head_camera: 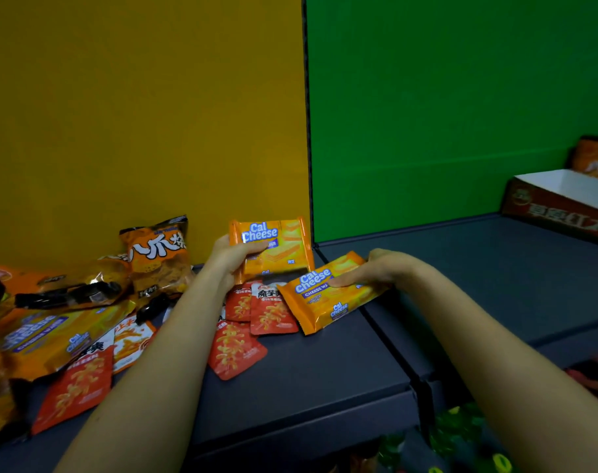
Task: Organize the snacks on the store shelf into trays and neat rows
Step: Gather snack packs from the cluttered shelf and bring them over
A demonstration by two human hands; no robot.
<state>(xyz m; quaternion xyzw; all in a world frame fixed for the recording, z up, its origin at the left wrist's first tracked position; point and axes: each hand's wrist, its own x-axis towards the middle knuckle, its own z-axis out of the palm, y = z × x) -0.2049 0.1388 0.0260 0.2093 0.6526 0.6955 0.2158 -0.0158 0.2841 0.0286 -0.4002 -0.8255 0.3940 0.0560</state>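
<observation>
My left hand (234, 256) grips an orange Cal Cheese wafer pack (280, 247), holding it upright against the yellow back wall. My right hand (376, 271) pinches a second Cal Cheese pack (325, 298), which lies tilted on the dark shelf with one end over the red pouches. Several red snack pouches (236, 349) lie loose under and between my forearms. More Cal Cheese packs (52, 339) and an orange chip bag (159, 257) sit in a messy pile at the left.
The dark grey shelf (308, 380) has a divider (389, 339) running front to back. A red cardboard tray (560, 203) with a white inside stands at the right against the green wall. Green and yellow packets (461, 428) show on the lower shelf.
</observation>
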